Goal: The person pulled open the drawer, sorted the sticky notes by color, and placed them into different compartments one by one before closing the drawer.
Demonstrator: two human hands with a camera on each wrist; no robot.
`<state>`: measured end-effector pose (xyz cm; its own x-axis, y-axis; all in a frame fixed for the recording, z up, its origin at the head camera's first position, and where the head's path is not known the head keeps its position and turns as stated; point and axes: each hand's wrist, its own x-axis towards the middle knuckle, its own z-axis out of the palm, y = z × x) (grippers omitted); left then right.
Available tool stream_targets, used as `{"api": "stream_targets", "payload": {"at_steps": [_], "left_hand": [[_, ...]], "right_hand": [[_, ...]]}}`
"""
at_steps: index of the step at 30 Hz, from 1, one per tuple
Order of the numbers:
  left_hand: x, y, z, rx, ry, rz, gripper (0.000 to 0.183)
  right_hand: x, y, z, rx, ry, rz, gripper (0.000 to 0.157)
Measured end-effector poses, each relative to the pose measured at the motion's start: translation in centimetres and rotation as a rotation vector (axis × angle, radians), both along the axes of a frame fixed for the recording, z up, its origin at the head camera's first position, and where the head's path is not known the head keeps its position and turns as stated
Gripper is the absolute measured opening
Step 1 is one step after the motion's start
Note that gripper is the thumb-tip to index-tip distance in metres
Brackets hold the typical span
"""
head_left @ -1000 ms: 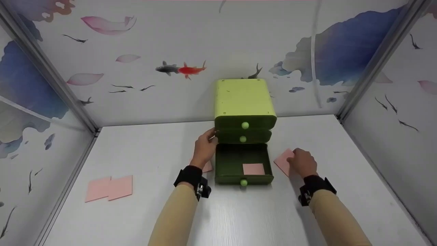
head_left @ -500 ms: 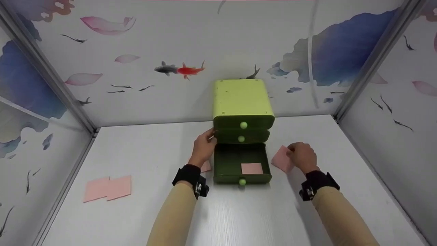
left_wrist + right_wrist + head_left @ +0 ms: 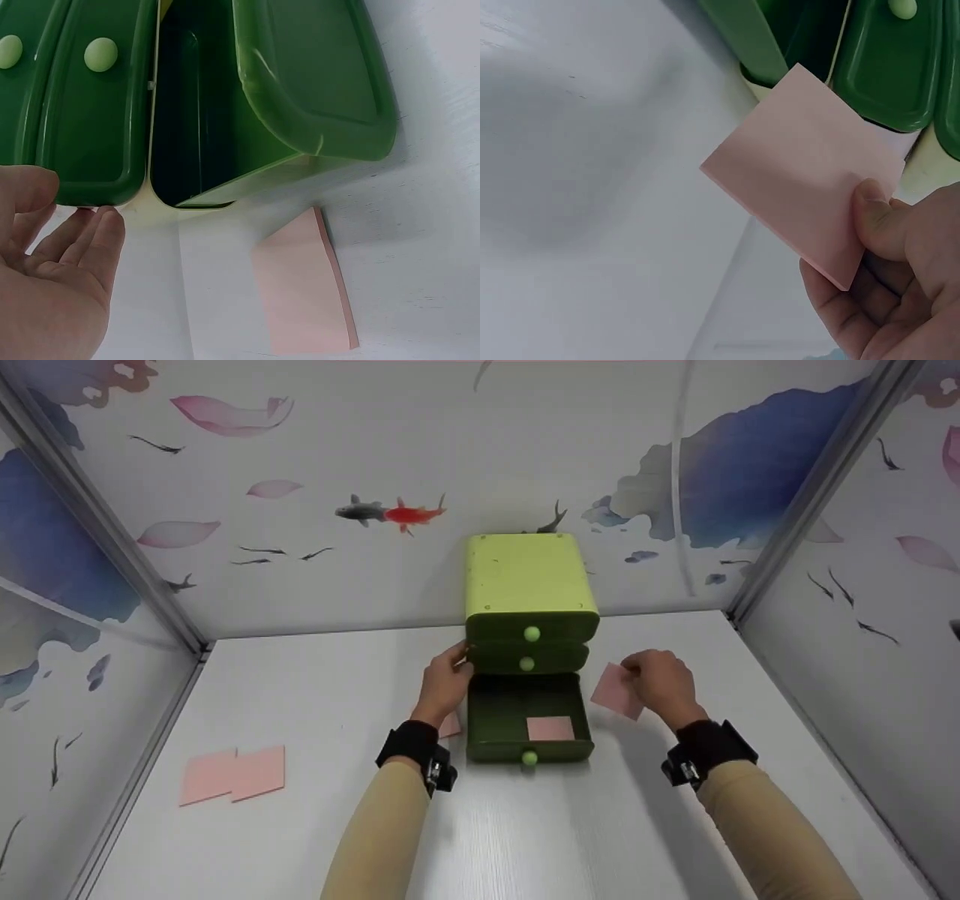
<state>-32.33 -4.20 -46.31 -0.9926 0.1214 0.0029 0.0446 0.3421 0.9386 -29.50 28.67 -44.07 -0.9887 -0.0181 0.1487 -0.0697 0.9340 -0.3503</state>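
A green cabinet (image 3: 529, 574) with three drawers stands at the back; its bottom drawer (image 3: 495, 720) is pulled out and has a pink sticky-note pad (image 3: 550, 728) lying in it. My left hand (image 3: 444, 684) touches the left side of the cabinet at the middle drawer (image 3: 94, 127), fingertips along the drawer's edge and thumb near its front. To the right of the cabinet, my right hand (image 3: 661, 684) pinches another pink sticky-note pad (image 3: 802, 169) by one corner, thumb on its face and fingers behind. That pad is raised above the table, beside the pulled-out drawer.
Two pink sticky-note pads (image 3: 259, 772) lie overlapping on the white table (image 3: 300, 690) at the left. One more pad (image 3: 304, 289) lies beside the cabinet, partly hidden by my left arm in the head view. Printed wall panels (image 3: 360, 435) enclose the table.
My right hand has lifted its sticky-note pad off the table and moved it up and slightly away from me. The left hand stays at the cabinet's side.
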Motion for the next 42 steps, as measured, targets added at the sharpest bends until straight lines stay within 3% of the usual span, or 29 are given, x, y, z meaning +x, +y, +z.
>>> {"api": "stream_targets", "payload": {"at_steps": [9,18,30,37,42], "left_hand": [[-0.1,0.0,-0.1,-0.005,-0.009,0.007,0.048],[0.2,-0.1,0.1,-0.006,-0.002,0.005,0.049],[0.3,-0.1,-0.1,-0.003,0.025,-0.001,0.048],[0.2,0.0,-0.3,0.004,0.024,-0.002,0.049],[0.2,-0.1,-0.3,0.01,0.017,0.003,0.049]], "right_hand": [[0.2,-2.7,1.8,0.019,0.09,0.091,0.035],[0.5,-6.0,1.3,0.063,0.125,0.228,0.018],[0.0,-8.5,-1.4,0.065,0.002,0.299,0.013],[-0.6,-9.2,-2.8,0.103,-0.144,0.286,0.014],[-0.8,-9.3,-3.7,0.101,-0.176,0.282,0.012]]}}
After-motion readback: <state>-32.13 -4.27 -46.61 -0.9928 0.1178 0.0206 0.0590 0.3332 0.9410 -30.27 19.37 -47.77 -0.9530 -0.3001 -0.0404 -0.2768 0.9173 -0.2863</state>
